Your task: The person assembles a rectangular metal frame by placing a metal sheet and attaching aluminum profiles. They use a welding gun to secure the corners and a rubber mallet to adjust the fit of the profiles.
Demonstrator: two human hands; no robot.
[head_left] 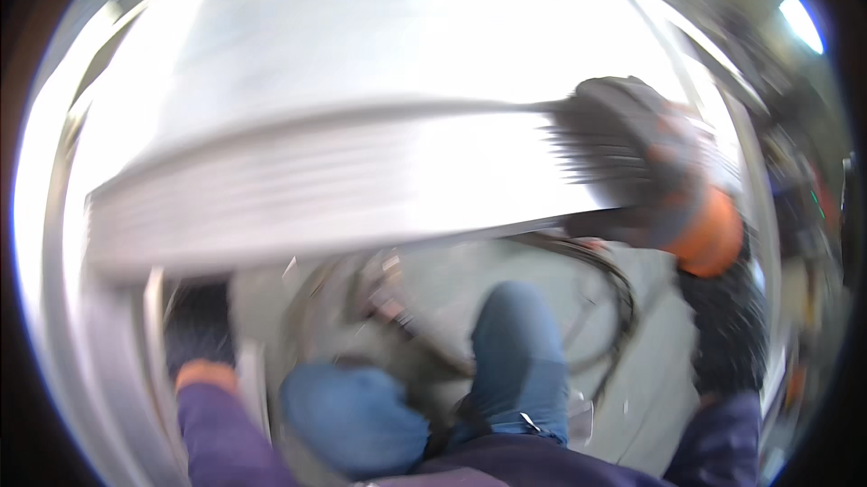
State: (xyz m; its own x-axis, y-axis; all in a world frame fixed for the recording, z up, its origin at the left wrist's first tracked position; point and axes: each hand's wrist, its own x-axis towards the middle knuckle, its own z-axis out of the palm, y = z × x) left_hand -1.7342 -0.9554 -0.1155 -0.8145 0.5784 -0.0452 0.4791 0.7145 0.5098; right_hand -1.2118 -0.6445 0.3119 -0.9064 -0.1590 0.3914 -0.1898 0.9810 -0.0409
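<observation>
A large, shiny silver metal panel (343, 175) with a folded front face spans the view in front of me, smeared by motion. On its right end, my right hand (623, 148), in a dark grey glove with an orange cuff, is closed over the edge, with the fingers lying across the front face. My left hand (200, 320), in a dark glove with an orange cuff, reaches up beneath the panel's left end. Its fingers are hidden behind the metal, so I cannot see how it touches the panel.
Dark cables or hoses (623, 297) lie coiled on the grey floor (433, 275) below the panel, beside my knees. Bright metal rails (68, 216) run along the left side. A lit lamp (802, 24) shows at the upper right, above blurred equipment.
</observation>
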